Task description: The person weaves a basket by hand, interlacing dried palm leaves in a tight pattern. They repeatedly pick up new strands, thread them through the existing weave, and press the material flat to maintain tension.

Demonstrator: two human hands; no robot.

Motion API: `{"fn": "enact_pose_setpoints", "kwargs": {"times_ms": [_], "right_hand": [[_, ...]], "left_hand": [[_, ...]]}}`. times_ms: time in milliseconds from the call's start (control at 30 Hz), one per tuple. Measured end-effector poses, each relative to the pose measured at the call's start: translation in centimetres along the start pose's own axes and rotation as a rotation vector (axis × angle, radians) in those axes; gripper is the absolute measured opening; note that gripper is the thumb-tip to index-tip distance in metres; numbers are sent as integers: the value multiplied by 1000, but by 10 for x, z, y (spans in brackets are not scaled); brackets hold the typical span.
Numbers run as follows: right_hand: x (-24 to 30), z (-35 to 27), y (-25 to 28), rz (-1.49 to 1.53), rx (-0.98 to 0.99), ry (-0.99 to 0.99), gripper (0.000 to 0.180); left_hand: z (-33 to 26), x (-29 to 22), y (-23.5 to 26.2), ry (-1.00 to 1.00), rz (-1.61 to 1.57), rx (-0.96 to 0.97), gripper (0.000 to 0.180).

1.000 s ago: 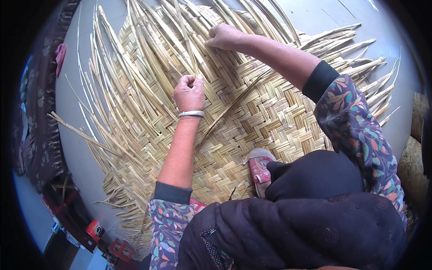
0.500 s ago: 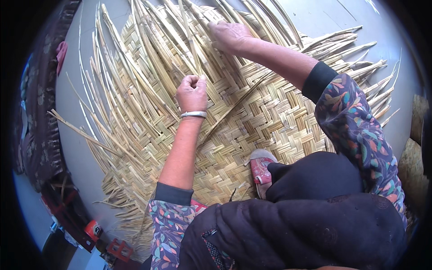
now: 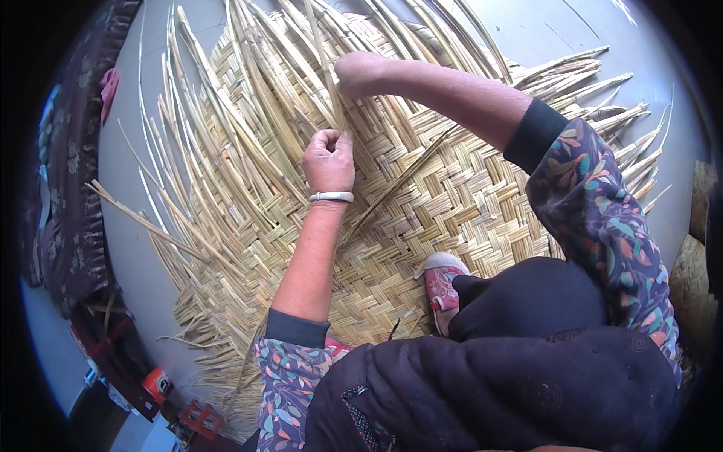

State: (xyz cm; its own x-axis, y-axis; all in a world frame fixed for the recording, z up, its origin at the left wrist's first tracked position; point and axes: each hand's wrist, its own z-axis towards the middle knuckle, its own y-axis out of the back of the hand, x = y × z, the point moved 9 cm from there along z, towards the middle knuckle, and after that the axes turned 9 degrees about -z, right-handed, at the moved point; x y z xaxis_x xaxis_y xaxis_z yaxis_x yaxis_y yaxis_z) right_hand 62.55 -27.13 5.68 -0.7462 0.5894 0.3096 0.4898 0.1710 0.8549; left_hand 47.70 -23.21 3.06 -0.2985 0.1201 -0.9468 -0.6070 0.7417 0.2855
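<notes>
A large mat of flat, pale yellow split reeds [image 3: 444, 200] lies on the floor before me, woven in a zigzag pattern. Long unwoven strips fan out from its far and left sides. My left hand [image 3: 329, 162], a light bracelet at its wrist, is closed in a pinch on the near end of a reed strip [image 3: 319, 38]. Just beyond and to the right, my right hand [image 3: 361, 74] is curled against the same strip; its fingertips are hidden under the hand. A darker loose strip [image 3: 403, 179] lies slantwise across the weave.
My foot in a red shoe [image 3: 443, 282] rests on the mat near my bent knee. Dark patterned cloth [image 3: 71, 166] hangs at the left, with a pink cloth [image 3: 109, 94] by it. A red container [image 3: 157, 384] stands at lower left. Grey floor [image 3: 124, 218] borders the mat.
My right hand has moved left and slightly nearer, onto the strip, and its wrist has turned so the fingers are hidden. My left hand keeps its pinch, shifted slightly right in the picture.
</notes>
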Motion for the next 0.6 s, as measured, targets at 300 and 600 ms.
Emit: {"fn": "enact_pose_setpoints", "kwargs": {"times_ms": [300,600], "right_hand": [[-43,23,-9,464,23,-269,18],[-46,8,-25,1059,21,-55,16]], "left_hand": [[-2,-3,-2,-19,-65,1,17],[-1,11,0,-2,-100,-50,17]]}}
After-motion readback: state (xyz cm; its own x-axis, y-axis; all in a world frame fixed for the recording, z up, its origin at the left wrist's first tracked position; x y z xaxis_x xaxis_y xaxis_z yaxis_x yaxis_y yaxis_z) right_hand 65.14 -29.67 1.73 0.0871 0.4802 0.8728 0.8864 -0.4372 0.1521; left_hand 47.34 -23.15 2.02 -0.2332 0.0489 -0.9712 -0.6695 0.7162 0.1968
